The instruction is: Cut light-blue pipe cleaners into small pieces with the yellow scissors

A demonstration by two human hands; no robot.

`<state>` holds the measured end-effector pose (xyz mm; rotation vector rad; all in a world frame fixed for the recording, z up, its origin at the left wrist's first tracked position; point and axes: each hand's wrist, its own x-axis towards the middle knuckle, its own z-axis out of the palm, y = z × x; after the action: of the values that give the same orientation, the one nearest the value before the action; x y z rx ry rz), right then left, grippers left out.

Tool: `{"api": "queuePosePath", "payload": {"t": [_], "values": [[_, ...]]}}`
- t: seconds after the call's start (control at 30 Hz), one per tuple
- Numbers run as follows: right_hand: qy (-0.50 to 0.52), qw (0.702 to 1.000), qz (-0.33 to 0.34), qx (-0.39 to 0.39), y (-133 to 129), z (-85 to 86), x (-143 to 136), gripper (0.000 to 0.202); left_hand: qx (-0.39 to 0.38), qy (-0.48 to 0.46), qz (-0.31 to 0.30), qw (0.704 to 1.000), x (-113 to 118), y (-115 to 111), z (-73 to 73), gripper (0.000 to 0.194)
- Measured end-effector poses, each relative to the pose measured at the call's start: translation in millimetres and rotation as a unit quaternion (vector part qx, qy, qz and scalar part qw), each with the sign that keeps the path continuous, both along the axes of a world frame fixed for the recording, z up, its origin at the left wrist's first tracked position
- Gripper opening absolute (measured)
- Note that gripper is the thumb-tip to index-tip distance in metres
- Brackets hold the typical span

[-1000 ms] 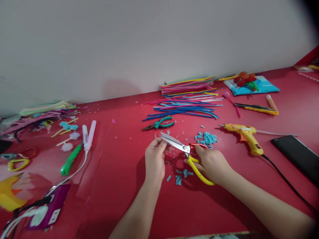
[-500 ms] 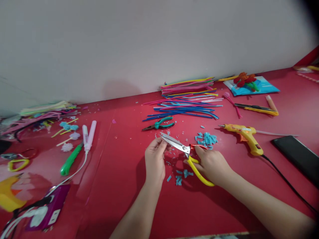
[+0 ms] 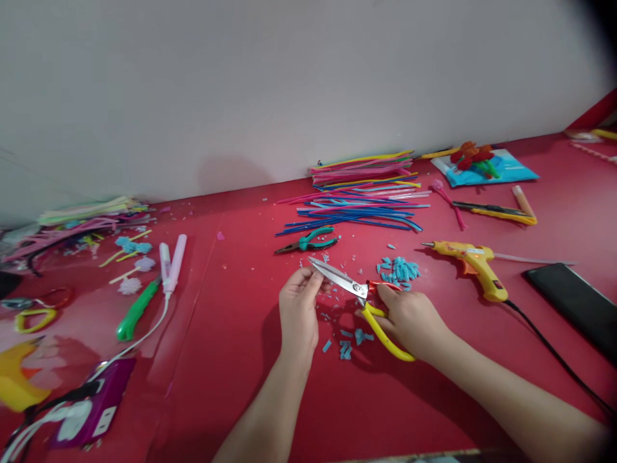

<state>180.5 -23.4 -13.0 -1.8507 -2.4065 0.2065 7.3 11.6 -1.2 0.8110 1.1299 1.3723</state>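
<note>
Clasping the scissors (image 3: 337, 278) by their red and yellow handles in the right grip (image 3: 414, 318), above the desk (image 3: 231, 334), between the pliers (image 3: 305, 243) and cut blue strips (image 3: 346, 350). Pinching thumb and fingers together in the left grip (image 3: 299, 308) beside the blade tips, hiding any small piece between.

On our bench (image 3: 216, 379), we have pliers (image 3: 308, 243) before the stem pile (image 3: 361, 172). The heap of pieces (image 3: 405, 270) lies between them and the glue gun (image 3: 477, 260), with our phone (image 3: 571, 308) farther right. Behind the gun, flowers (image 3: 471, 156) rest on a packet (image 3: 515, 170).
</note>
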Motion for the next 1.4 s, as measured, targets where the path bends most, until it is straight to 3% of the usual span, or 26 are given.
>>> {"api": "queuePosePath", "payload": {"t": [0.17, 0.3, 0.4, 0.47, 0.6, 0.77, 0.9, 1.03, 1.23, 1.4], "values": [[0.028, 0.999, -0.025, -0.036, 3, 0.9, 2, 0.038, -0.004, 0.001, -0.005, 1.000, -1, 0, -0.7, 0.012], [0.110, 0.990, -0.044, -0.079, 6, 4.7, 1, 0.031, -0.035, -0.025, -0.010, 0.999, 1, 0, 0.9, 0.012], [0.206, 0.972, -0.065, -0.096, 10, 9.9, -2, 0.028, -0.055, -0.053, -0.056, 0.995, 4, 0, 3.3, 0.012], [0.303, 0.942, -0.073, -0.124, 13, 13.8, -5, 0.028, -0.076, -0.064, -0.095, 0.991, 7, -2, 5.2, 0.013], [0.480, 0.855, -0.089, -0.174, 15, 20.3, -8, 0.023, -0.100, -0.026, -0.172, 0.980, 14, -9, 10.2, 0.012], [0.560, 0.796, -0.091, -0.210, 16, 24.1, -5, 0.018, -0.074, 0.075, -0.238, 0.966, 20, -16, 13.0, 0.009], [0.574, 0.782, -0.087, -0.227, 15, 23.7, -4, 0.016, -0.058, 0.089, -0.269, 0.957, 18, -16, 9.4, 0.009], [0.594, 0.773, -0.062, -0.214, 13, 23.8, -6, 0.013, -0.074, 0.018, -0.278, 0.957, 17, -15, 5.0, 0.018], [0.571, 0.796, -0.066, -0.188, 11, 22.7, -10, 0.015, -0.153, -0.090, -0.311, 0.934, 17, -13, 1.3, 0.013], [0.569, 0.804, -0.077, -0.157, 11, 20.1, -8, 0.014, -0.131, -0.046, -0.314, 0.939, 15, -12, 2.9, 0.008]]}}
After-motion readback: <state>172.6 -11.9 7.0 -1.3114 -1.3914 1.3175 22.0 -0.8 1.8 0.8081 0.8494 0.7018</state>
